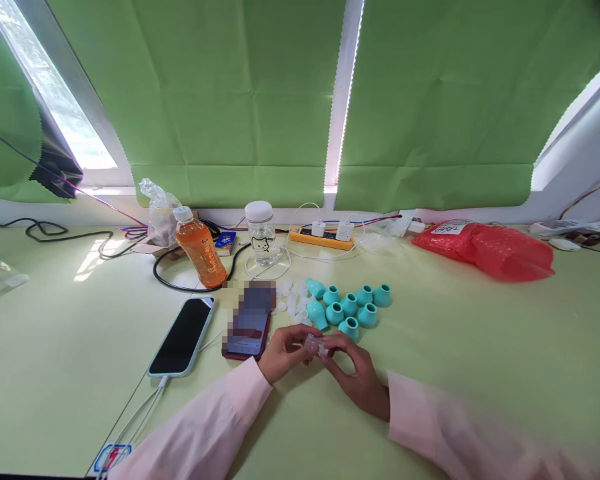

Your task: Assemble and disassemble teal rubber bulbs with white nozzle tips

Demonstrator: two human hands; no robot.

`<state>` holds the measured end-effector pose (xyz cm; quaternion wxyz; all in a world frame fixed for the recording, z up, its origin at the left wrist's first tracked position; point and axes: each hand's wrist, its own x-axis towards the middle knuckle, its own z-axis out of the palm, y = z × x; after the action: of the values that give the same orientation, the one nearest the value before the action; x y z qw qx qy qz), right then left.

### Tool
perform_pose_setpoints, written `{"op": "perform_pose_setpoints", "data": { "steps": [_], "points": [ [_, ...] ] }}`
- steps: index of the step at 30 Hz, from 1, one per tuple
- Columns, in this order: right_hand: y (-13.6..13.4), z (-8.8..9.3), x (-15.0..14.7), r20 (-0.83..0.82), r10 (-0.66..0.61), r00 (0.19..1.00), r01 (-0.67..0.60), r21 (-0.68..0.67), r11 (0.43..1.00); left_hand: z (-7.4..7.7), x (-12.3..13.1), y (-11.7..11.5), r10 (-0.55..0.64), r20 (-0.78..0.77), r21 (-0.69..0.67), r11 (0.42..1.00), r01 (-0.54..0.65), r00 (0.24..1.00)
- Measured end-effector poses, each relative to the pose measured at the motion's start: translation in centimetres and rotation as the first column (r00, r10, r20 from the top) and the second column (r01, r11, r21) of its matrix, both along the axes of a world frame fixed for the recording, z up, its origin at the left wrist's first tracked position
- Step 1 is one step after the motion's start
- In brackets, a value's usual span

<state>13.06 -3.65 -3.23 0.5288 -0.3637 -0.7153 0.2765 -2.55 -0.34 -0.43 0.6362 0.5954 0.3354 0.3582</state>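
My left hand (283, 351) and my right hand (357, 375) meet over the pale green table (480, 347), both in pink sleeves. Their fingertips pinch one small clear plastic piece (316, 345) between them. Just beyond the hands lie several teal plastic caps (353, 305) in a loose cluster, and to their left a scatter of small white translucent pieces (290, 298). A phone in a dark red case (249, 325) lies right beside my left hand.
A second phone (183, 335) on a white cable lies further left. Behind stand an orange drink bottle (200, 248), a glass jar with a cat print (261, 233), a yellow power strip (321, 237) and a red plastic bag (485, 246). Green blinds cover the windows.
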Motion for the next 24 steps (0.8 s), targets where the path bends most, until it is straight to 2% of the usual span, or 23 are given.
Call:
{"op": "perform_pose_setpoints", "data": {
  "steps": [3,5,8,10,12,14,16,19,21,24],
  "points": [
    [-0.1,0.6,0.3,0.078,-0.021,0.997,0.013,0.100,0.995,0.1,0.1,0.0,-0.008,0.091,-0.043,0.999,0.012,0.996],
    [0.0,0.9,1.0,0.123,-0.082,0.989,0.055,0.207,0.977,0.3,0.1,-0.1,0.008,0.122,-0.063,0.998,0.000,0.993],
    [0.7,1.2,2.5,0.176,-0.258,0.950,0.170,0.404,0.899,0.4,0.0,0.0,0.065,0.148,-0.086,0.995,-0.053,0.987],
    [1.3,1.3,3.5,0.222,-0.425,0.878,0.277,0.489,0.827,0.3,-0.2,0.1,0.099,0.169,-0.102,0.991,-0.083,0.981],
    [2.0,1.3,4.3,0.301,-0.566,0.767,0.358,0.531,0.768,0.2,-0.3,0.2,0.123,0.196,-0.129,0.987,-0.099,0.973],
    [2.4,1.2,4.8,0.388,-0.635,0.668,0.377,0.558,0.739,-0.1,-0.3,0.3,0.134,0.230,-0.170,0.981,-0.096,0.964],
    [2.7,1.1,4.9,0.455,-0.650,0.609,0.357,0.574,0.737,-0.2,-0.3,0.3,0.133,0.277,-0.223,0.972,-0.071,0.952],
    [2.6,1.0,4.7,0.503,-0.646,0.574,0.349,0.563,0.749,-0.1,0.0,0.3,0.115,0.333,-0.278,0.960,-0.019,0.936],
    [2.5,1.0,4.5,0.510,-0.629,0.587,0.355,0.536,0.766,0.0,0.1,0.3,0.080,0.341,-0.282,0.959,0.021,0.937],
    [2.4,0.8,4.2,0.478,-0.592,0.649,0.349,0.504,0.790,0.2,0.0,0.3,0.026,0.327,-0.282,0.957,0.071,0.945]
  ]
}}
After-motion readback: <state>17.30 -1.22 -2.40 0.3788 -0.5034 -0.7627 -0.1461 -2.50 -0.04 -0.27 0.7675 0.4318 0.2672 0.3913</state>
